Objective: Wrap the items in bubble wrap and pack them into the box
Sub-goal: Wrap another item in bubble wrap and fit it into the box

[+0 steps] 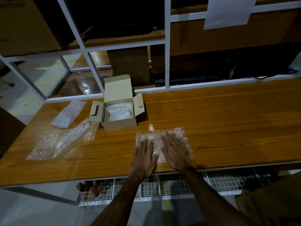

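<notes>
Left hand [144, 156] lies flat, fingers straight and spread, palm down on the near-left part of a bubble wrap sheet [171, 133]. Right hand [176, 152] does the same just beside it, flat and open on the right half, gripping nothing. Both hands are a little blurred, so finer finger detail is lost. The sheet sits on the wooden table [228, 119] close to the near edge, and a small pale item [151, 127] pokes out just beyond its far edge; what it is, I can't tell.

Behind and to the left stands the cardboard box [119, 123], flaps open, with one wrapped bundle [119, 111] already inside. Further left lie spare bubble wrap sheets [61, 142] overlapping one another, and a bubble wrap pouch [68, 114] near the table's far-left edge.

On handling, my read: this wrap is feather-light, soft and floppy, with no stiffness of its own, and its plastic face looks slick against the glossy wood. It will likely skate or spring up unless pinned, which is why flat palms suit it. To fold it, pinch a free corner or the near edge between thumb and fingertips while the other palm holds the middle down. The item looks small and light, so a gentle pinch should do, and it may roll.
</notes>
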`<state>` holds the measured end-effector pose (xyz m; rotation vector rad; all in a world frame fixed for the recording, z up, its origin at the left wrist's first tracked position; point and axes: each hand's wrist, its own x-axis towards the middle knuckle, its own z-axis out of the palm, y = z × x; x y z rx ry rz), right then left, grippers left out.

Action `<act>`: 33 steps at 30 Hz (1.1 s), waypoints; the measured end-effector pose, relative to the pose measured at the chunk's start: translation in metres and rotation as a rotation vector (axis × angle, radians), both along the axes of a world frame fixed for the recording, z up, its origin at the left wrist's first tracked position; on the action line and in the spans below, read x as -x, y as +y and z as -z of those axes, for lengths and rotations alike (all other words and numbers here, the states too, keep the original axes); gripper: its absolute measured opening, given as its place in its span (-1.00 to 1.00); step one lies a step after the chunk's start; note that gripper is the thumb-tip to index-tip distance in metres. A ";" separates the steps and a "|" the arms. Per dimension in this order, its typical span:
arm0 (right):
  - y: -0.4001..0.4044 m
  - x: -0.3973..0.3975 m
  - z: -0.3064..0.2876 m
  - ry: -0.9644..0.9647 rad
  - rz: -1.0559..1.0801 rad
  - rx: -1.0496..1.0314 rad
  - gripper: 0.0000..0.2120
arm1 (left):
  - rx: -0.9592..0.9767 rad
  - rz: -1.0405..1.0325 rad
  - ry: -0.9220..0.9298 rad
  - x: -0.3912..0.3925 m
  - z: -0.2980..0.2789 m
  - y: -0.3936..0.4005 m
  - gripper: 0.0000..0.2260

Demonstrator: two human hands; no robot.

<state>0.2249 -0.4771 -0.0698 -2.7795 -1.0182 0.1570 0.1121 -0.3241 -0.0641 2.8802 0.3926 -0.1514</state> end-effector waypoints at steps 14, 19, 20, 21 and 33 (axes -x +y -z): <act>-0.066 -0.026 0.010 0.059 0.259 -0.251 -0.41 | 0.046 -0.412 -0.279 0.026 -0.003 0.000 -0.59; -0.084 0.004 0.026 0.050 0.329 -0.518 -0.67 | 0.084 -0.693 -0.221 0.032 -0.022 -0.002 -0.67; -0.086 0.010 0.029 0.033 0.332 -0.542 -0.69 | 0.100 -0.703 -0.199 0.031 -0.023 -0.002 -0.68; -0.086 0.014 0.030 0.021 0.335 -0.563 -0.71 | 0.120 -0.723 -0.182 0.029 -0.025 -0.001 -0.69; -0.084 0.031 0.019 0.006 0.464 -0.623 -0.80 | 0.674 -0.706 -0.589 0.002 -0.068 -0.038 -0.90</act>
